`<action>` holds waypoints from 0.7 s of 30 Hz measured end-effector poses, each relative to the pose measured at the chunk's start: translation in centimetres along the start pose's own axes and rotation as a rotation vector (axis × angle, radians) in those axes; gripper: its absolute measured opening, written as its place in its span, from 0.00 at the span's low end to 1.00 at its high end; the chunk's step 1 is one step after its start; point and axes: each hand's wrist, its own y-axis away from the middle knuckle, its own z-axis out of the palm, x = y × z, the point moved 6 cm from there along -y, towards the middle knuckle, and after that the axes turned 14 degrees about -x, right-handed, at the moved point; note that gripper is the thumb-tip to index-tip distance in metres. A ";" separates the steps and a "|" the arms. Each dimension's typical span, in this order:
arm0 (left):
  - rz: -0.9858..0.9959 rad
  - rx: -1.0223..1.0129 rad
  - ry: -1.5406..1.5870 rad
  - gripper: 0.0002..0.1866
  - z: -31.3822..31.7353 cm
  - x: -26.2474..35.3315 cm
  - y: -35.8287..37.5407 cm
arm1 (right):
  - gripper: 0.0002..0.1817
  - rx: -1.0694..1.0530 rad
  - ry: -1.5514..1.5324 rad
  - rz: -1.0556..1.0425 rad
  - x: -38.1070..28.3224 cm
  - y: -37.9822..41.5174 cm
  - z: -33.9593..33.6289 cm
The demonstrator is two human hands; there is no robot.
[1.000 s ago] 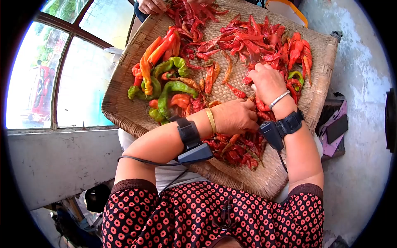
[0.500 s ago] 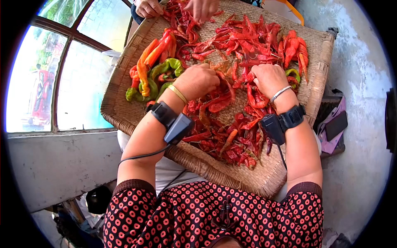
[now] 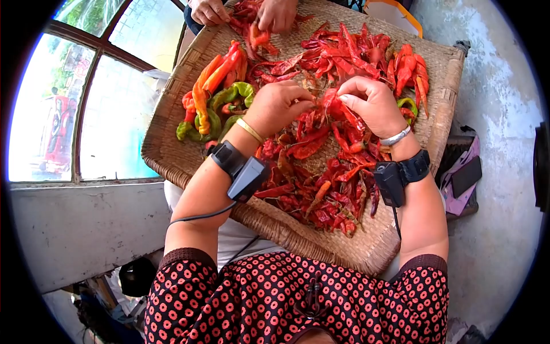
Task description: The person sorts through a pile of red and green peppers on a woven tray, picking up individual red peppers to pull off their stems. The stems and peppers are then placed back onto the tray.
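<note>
A woven basket tray (image 3: pixel 169 146) holds piles of dried red peppers (image 3: pixel 326 200). Over its middle, my right hand (image 3: pixel 371 106) pinches a red pepper (image 3: pixel 331 104) between thumb and forefinger. My left hand (image 3: pixel 282 108) is just left of that pepper, its thumb and fingertips pressed together; whatever lies between them is too small to make out. Green peppers (image 3: pixel 215 120) and orange peppers (image 3: pixel 201 100) lie to the left of my left hand. More red peppers (image 3: pixel 344 54) are heaped beyond my hands.
Another person's two hands (image 3: pixel 278 14) touch red peppers at the tray's far left corner. A window (image 3: pixel 114 114) and a low wall (image 3: pixel 86 229) stand on the left. A pink bag (image 3: pixel 467 172) is right of the tray, near a grey wall (image 3: pixel 498 229).
My right hand has lifted and turned, with a red pepper now showing at its fingertips. My left hand has shifted slightly up and right. The other person's right-side hand has moved lower over the peppers.
</note>
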 end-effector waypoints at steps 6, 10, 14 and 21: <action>-0.125 -0.086 0.415 0.12 2.0 1.0 -0.3 | 0.05 -0.054 -0.222 -0.019 -0.2 0.0 0.7; -0.154 -0.093 0.788 0.15 3.6 0.3 -0.5 | 0.05 -0.051 -0.285 -0.048 -0.4 -0.1 0.8; -0.279 -0.135 0.856 0.13 3.4 -0.7 -0.2 | 0.11 0.007 -0.292 -0.058 -0.3 0.1 0.7; -0.320 -0.057 0.839 0.10 2.3 -0.6 0.0 | 0.17 -0.113 -0.098 0.143 1.4 0.0 1.7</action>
